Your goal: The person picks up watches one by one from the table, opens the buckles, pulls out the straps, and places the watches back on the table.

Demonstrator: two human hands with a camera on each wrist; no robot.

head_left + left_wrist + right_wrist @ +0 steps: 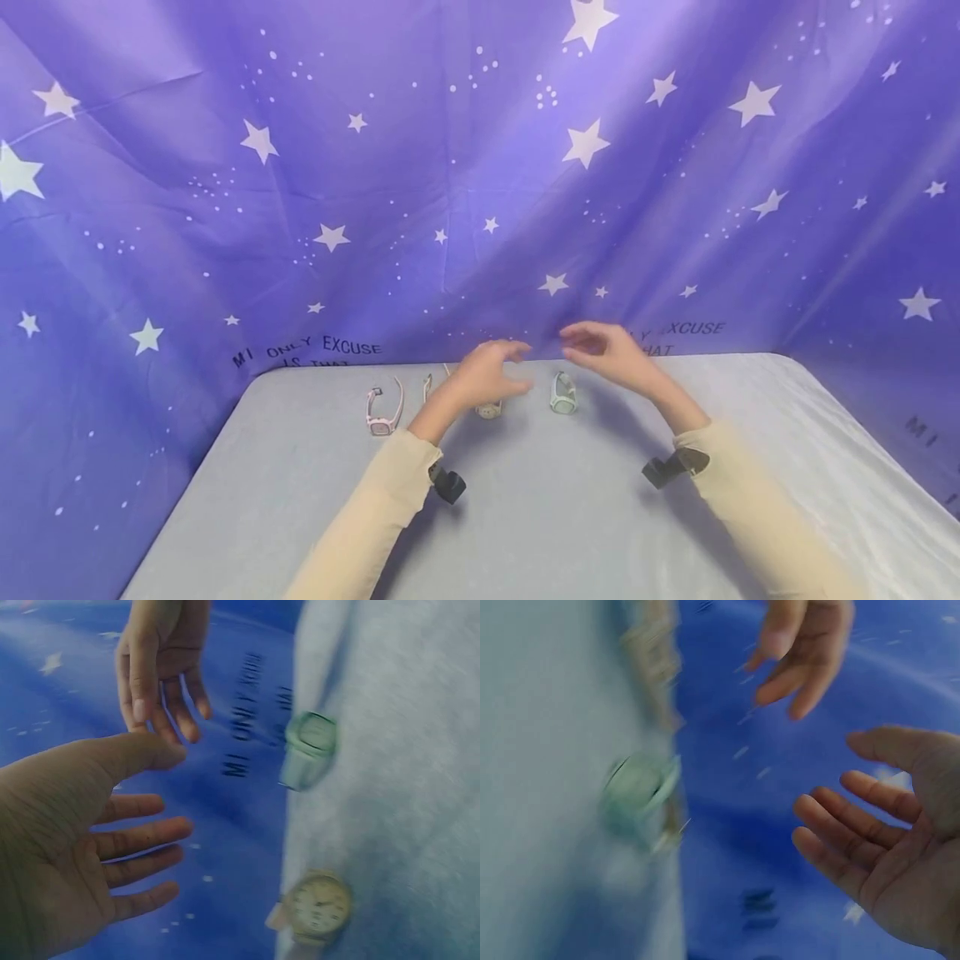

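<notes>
Left hand: the left hand (489, 375) is hanging in the air beside the beige watch (490, 411), partly covering it from the head camera; its fingers are reaching out loosely and gripping nothing.
Right hand: the right hand (613, 357) is hanging near the green watch (564, 405), fingers gently bent, thumb apart, holding nothing.
Gap: the two hands are facing each other with their fingertips apart.
Green watch: it is resting on the desk (570, 517) near the far edge, between the hands and nearer the right one, its strap curving up behind the face.
Beige watch: it is lying left of the green one, its round dial showing in the left wrist view.
Pink watch: the pink watch (381, 427) is lying farthest left, its strap spreading toward the far edge.
Strap: a thin strap (427, 388) is showing beside the left forearm, the rest being hidden.
Backdrop: a purple curtain (450, 167) with white stars is hanging behind the desk.
</notes>
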